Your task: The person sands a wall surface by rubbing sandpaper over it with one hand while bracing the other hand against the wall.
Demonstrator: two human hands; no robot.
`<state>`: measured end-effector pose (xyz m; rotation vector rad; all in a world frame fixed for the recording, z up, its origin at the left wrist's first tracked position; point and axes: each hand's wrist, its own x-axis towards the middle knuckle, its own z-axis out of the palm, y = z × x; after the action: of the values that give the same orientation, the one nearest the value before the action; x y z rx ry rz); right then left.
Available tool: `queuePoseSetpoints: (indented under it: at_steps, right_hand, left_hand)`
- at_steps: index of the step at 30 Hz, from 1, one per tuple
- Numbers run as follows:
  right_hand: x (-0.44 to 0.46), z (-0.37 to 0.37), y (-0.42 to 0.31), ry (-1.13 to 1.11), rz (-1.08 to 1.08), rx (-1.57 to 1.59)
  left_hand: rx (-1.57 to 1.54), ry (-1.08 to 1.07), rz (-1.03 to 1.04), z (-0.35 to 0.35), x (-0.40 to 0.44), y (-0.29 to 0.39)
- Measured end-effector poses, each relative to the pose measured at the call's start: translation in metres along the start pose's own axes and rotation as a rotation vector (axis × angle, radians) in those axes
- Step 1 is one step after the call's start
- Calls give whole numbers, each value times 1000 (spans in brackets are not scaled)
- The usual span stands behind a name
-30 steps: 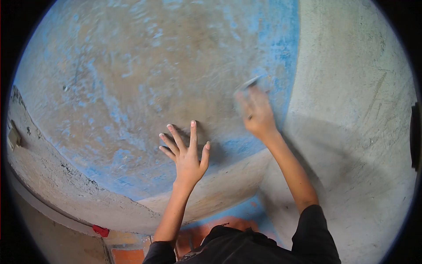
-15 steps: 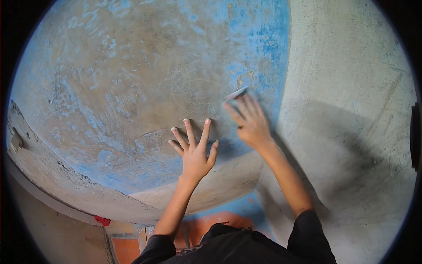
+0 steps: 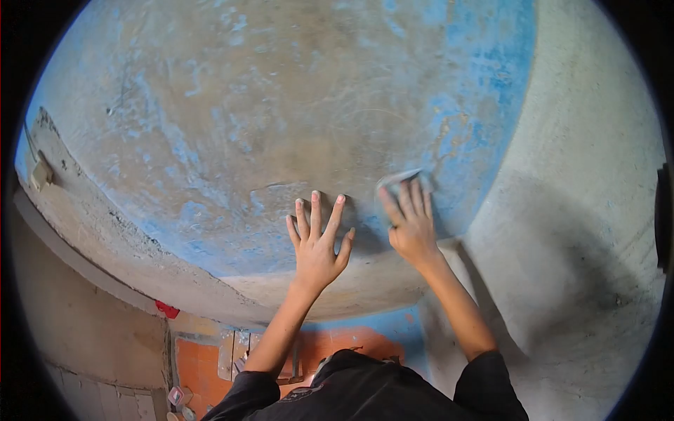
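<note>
My left hand (image 3: 321, 245) rests on the wall with its fingers spread and nothing in it. To its right, my right hand (image 3: 414, 228) presses a folded sheet of sandpaper (image 3: 401, 177) against the wall. The sheet is blurred and mostly covered by the fingers; its pale upper edge shows past them. Both hands are on the lower part of a wall (image 3: 281, 119) with worn blue paint, where grey-brown plaster shows through in large patches. Faint curved scratches mark the surface above the hands.
A bare grey wall (image 3: 583, 175) meets the blue one at right. A plaster ledge (image 3: 126, 231) runs along the left, with a small socket box (image 3: 41, 170) and a red item (image 3: 167, 309). Orange floor (image 3: 200, 361), boards (image 3: 235, 347) and a hammer-like tool (image 3: 293, 368) lie below.
The view has shifted, so the wall corner sits further right. My right hand has moved down the wall with the sheet, nearer my left hand. The left hand stays flat on the wall.
</note>
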<state>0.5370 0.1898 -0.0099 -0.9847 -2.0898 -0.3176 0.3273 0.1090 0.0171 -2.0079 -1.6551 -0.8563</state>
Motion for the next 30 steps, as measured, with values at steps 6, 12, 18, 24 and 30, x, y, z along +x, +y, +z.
queuePoseSetpoints:
  at_steps: [6, 12, 18, 24, 30]
  right_hand:
    - [13, 24, -28, 190, 106, -56]
    - [58, 15, -59, 422, 159, -35]
    - [59, 57, -138, 97, -94, -119]
    - [98, 88, -211, 357, 79, -68]
    - [128, 96, -273, 371, 16, -67]
  left_hand:
    - [-37, 68, -93, -18, -16, -41]
    - [11, 78, -124, -44, -34, -97]
    - [36, 94, -117, -77, -56, -170]
    - [18, 93, -144, -105, -87, -239]
    - [32, 79, -132, -119, -117, -294]
